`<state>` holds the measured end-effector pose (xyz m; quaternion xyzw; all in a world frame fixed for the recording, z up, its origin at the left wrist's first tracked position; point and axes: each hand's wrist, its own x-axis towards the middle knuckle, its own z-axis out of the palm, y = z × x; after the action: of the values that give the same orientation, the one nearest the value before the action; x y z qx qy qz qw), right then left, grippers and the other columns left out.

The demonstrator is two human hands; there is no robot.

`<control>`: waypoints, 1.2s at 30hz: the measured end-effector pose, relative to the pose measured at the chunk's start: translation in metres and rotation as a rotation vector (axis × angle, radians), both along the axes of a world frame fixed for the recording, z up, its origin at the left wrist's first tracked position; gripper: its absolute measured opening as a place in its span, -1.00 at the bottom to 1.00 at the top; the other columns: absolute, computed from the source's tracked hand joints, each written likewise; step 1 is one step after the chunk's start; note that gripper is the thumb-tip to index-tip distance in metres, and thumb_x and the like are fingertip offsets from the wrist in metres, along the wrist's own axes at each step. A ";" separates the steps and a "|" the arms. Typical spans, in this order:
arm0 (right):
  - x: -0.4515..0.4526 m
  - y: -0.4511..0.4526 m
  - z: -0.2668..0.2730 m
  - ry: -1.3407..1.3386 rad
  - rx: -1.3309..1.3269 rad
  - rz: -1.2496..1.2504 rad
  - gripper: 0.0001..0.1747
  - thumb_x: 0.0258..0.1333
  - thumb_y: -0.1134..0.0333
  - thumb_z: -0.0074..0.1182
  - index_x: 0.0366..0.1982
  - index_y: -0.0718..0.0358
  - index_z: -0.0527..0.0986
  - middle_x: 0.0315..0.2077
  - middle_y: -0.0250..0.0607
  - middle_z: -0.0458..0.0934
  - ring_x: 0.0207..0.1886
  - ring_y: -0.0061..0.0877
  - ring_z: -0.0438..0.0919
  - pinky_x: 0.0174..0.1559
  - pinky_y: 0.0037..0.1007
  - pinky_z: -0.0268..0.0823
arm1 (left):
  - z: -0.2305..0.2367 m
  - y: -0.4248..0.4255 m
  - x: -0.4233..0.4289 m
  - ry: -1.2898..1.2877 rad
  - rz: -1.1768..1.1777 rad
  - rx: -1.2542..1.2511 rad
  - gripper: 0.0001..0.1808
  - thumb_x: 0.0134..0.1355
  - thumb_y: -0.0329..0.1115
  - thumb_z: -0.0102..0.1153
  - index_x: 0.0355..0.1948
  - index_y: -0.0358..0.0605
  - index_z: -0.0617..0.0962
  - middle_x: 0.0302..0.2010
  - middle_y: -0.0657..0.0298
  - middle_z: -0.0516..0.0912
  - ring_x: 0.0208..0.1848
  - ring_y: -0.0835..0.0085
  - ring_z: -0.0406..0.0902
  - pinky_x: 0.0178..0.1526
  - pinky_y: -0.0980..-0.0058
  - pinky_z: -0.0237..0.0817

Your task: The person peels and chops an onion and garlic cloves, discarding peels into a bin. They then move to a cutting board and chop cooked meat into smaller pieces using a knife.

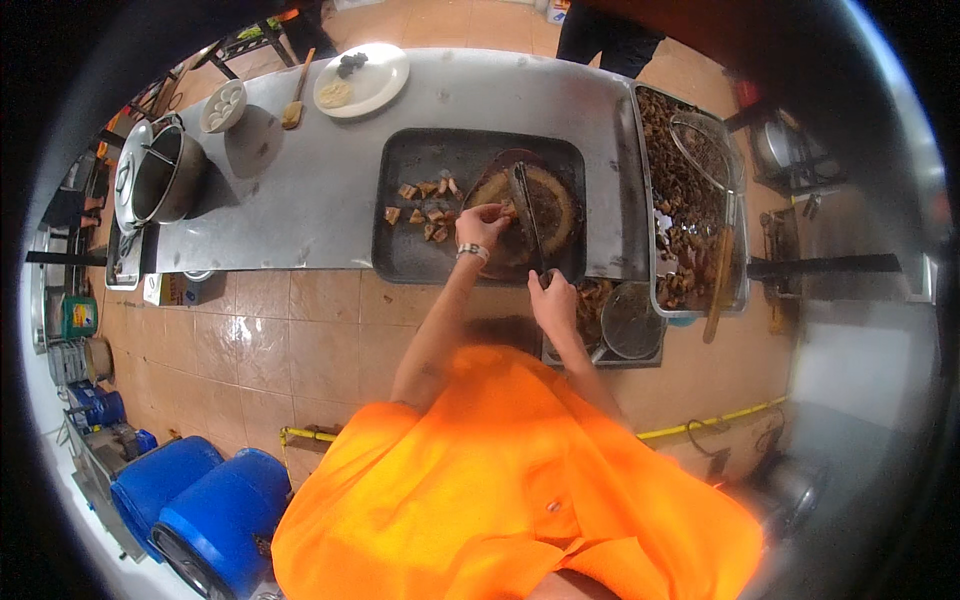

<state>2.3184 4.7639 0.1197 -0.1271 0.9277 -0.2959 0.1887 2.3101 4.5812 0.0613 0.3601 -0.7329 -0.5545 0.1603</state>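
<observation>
A round wooden chopping board [555, 196] with a dark centre lies in the right part of a dark rectangular tray [420, 259]. My right hand [555, 300] grips the handle of a long dark-bladed knife [527, 201], its blade reaching away from me across the board. Just left of the blade, my left hand [480, 225] pinches a small brown food piece [509, 208], perhaps meat, partly hidden by the fingers. Several cut brown chunks [416, 216] lie in the tray left of the board. Paler finger-shaped pieces [448, 185] rest beside them.
On the steel table [300, 187] stand a lidded pot [161, 176], a bowl of eggs [223, 106], a wooden spatula [296, 101] and a white plate [379, 82]. At right, a strainer [705, 146] lies over a large food tray [742, 277]. Below it sits another pan [634, 322].
</observation>
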 end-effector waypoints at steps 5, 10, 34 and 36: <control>0.005 0.002 -0.006 0.037 -0.025 -0.025 -0.35 0.20 0.06 0.04 -0.04 0.62 0.43 -0.26 0.38 0.56 -0.11 0.10 0.55 -0.06 -0.12 0.41 | -0.021 -0.012 -0.004 -0.089 -0.118 -0.487 -0.78 0.02 -0.33 0.35 -0.26 -0.06 0.73 -0.33 0.10 0.72 -0.29 0.28 0.68 -0.16 0.39 0.48; 0.014 0.014 -0.017 0.144 -0.083 -0.057 -0.49 0.17 0.09 0.08 -0.26 0.53 0.46 -0.39 0.25 0.57 -0.24 0.07 0.55 -0.19 -0.13 0.37 | -0.031 -0.021 0.009 -0.032 -0.130 -0.229 -0.79 0.01 -0.37 0.32 -0.26 -0.07 0.72 -0.35 0.11 0.73 -0.29 0.27 0.69 -0.16 0.38 0.48; 0.006 -0.048 -0.024 -0.093 0.069 -0.021 -0.56 0.14 0.16 0.04 -0.31 0.51 0.51 -0.30 0.36 0.56 -0.14 0.15 0.54 -0.08 -0.04 0.40 | -0.025 -0.020 0.013 0.020 -0.134 -0.193 -0.71 -0.02 -0.40 0.27 -0.20 -0.15 0.70 -0.28 0.07 0.72 -0.22 0.28 0.69 -0.13 0.40 0.49; 0.003 -0.045 -0.026 -0.102 0.042 -0.019 -0.57 0.14 0.17 0.04 -0.31 0.52 0.51 -0.30 0.36 0.56 -0.14 0.15 0.54 -0.08 -0.04 0.40 | -0.024 -0.016 0.010 0.065 -0.228 -0.231 -0.64 -0.05 -0.37 0.29 -0.15 -0.12 0.68 -0.25 0.10 0.72 -0.18 0.26 0.68 -0.12 0.37 0.47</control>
<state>2.3211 4.7190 0.0932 -0.0990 0.9241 -0.2842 0.2353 2.3201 4.5650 0.0376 0.2356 -0.8222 -0.4927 0.1602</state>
